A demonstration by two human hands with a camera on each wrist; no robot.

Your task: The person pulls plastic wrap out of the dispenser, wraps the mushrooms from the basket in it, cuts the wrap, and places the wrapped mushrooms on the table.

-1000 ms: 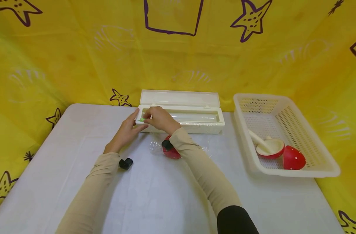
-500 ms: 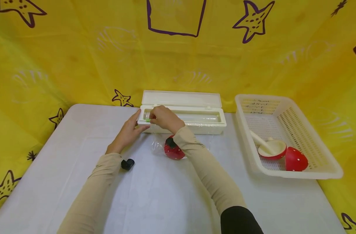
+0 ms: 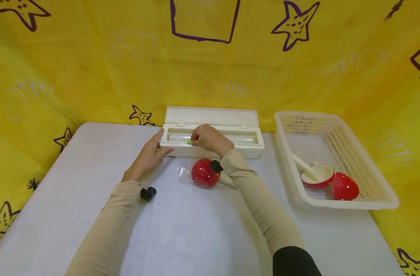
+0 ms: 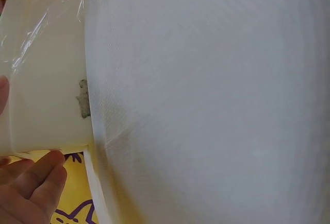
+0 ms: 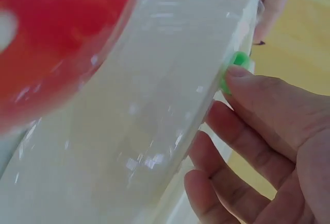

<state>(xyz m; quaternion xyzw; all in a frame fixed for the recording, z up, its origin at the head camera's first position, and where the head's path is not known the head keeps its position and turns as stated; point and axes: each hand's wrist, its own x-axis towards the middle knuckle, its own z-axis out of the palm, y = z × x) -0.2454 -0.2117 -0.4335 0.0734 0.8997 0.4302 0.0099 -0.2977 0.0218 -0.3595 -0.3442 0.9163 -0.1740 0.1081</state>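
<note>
A white cling film dispenser (image 3: 210, 152) stands at the back of the table, lid (image 3: 211, 116) raised, a clear roll (image 3: 239, 138) inside. My left hand (image 3: 148, 159) holds its left end, thumb on the front face and fingers along the end. With thumb and forefinger my right hand (image 3: 211, 138) pinches a small green slider cutter (image 5: 237, 69) on the dispenser's front top edge, left of the middle. Clear film hangs down the front over a red, white-dotted round piece (image 3: 203, 174) with a pale handle (image 3: 227, 180), partly hidden by my right wrist.
To the right stands a white plastic basket (image 3: 386, 191). Inside lie a red dotted ladle-like piece (image 3: 317, 177) with a cream hollow and pale handle, and another red dotted piece (image 3: 346, 187). A yellow patterned cloth (image 3: 210, 69) hangs behind the white table (image 3: 182, 230).
My right hand has slid the green cutter rightward along the dispenser's edge from near its left end. More of the red piece now shows. My left hand stays on the left end.
</note>
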